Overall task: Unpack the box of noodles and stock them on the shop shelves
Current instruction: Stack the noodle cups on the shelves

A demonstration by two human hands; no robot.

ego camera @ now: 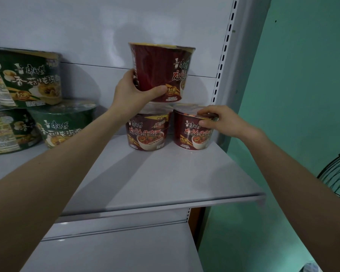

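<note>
Two red noodle bowls stand side by side at the back right of the white shelf (165,173): a left red bowl (147,132) and a right red bowl (192,134). A third red bowl (161,71) rests on the lids of the two. My left hand (133,91) grips this upper bowl at its lower left side. My right hand (218,120) holds the rim and lid of the right red bowl, thumb in front and fingers on top.
Three green noodle bowls (28,77) are stacked at the shelf's left. A slotted shelf upright (223,55) stands just right of the red bowls, with a green wall (302,75) beyond. A black wire fan guard (338,177) sits at the right edge. A lower shelf (116,248) lies below.
</note>
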